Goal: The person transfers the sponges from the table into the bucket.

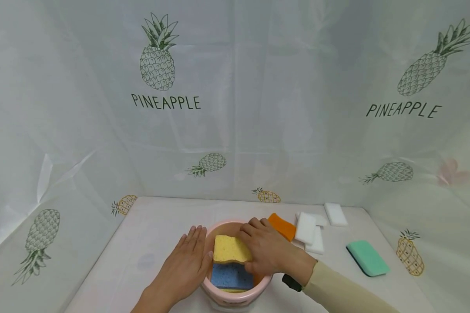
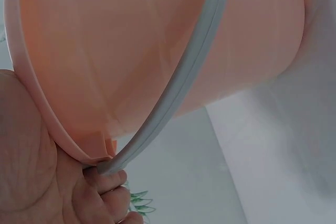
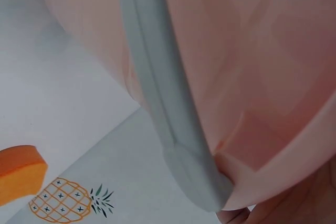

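A pink bucket (image 1: 235, 299) with a grey handle (image 2: 176, 90) stands at the front middle of the table. My right hand (image 1: 268, 248) reaches over its right rim and pinches a yellow sponge (image 1: 230, 248) in the bucket's mouth. Under that lies a blue sponge (image 1: 232, 277), with a yellow edge showing below it. My left hand (image 1: 186, 263) rests with straight fingers against the left rim. In the left wrist view its palm touches the rim beside the handle joint. The right fingertips are mostly hidden in the right wrist view.
Right of the bucket lie an orange sponge (image 1: 282, 227) and several white sponges (image 1: 306, 228), some overlapping. One white sponge (image 1: 336, 214) lies near the back edge. A green sponge (image 1: 368, 258) with a dark underside is farther right. A pineapple-print sheet (image 1: 258, 108) surrounds the table (image 1: 141, 243).
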`<state>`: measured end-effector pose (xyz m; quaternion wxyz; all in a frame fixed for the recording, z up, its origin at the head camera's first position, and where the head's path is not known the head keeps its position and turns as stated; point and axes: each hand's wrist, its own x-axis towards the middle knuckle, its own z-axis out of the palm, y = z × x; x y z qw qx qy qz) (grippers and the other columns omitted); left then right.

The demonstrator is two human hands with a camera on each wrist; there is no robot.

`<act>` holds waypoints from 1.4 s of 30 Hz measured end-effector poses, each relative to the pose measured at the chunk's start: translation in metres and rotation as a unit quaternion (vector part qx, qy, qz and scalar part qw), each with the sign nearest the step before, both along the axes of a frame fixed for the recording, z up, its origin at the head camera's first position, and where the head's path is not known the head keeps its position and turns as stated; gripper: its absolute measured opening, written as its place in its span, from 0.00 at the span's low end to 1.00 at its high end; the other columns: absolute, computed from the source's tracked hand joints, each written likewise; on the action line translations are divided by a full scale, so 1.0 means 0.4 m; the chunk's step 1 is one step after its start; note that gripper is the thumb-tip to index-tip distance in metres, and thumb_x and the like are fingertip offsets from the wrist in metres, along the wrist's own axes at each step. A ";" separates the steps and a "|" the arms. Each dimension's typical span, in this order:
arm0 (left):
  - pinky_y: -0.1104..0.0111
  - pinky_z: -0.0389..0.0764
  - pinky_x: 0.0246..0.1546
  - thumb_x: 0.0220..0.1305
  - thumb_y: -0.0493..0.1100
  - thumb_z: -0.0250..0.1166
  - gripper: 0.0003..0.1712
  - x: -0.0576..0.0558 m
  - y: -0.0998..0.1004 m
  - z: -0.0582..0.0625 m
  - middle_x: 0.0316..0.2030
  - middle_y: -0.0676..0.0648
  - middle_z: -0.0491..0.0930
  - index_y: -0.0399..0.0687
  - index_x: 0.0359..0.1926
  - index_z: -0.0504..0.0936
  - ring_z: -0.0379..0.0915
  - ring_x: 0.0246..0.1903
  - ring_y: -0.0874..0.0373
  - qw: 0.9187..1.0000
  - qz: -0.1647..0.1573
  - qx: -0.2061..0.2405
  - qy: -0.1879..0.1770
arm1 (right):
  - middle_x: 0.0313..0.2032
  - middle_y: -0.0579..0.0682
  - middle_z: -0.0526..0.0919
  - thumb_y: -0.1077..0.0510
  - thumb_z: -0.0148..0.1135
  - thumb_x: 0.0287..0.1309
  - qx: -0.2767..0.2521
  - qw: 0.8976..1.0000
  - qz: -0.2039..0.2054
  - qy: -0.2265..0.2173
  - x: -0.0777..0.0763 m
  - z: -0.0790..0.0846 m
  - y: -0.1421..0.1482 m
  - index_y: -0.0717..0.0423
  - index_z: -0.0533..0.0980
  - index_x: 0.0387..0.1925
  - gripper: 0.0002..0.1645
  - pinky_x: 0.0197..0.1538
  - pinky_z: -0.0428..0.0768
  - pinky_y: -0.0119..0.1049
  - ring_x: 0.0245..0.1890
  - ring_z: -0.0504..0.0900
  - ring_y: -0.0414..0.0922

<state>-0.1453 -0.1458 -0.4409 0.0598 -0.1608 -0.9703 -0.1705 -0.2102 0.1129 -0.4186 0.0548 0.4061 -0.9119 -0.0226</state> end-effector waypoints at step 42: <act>0.43 0.54 0.81 0.84 0.55 0.49 0.38 0.000 0.004 -0.005 0.80 0.35 0.58 0.32 0.80 0.59 0.49 0.82 0.39 1.000 0.001 0.003 -0.006 | 0.46 0.52 0.82 0.43 0.72 0.59 -0.209 0.950 -0.096 0.212 0.010 -0.043 0.119 0.56 0.81 0.50 0.26 0.46 0.72 0.47 0.48 0.76 0.53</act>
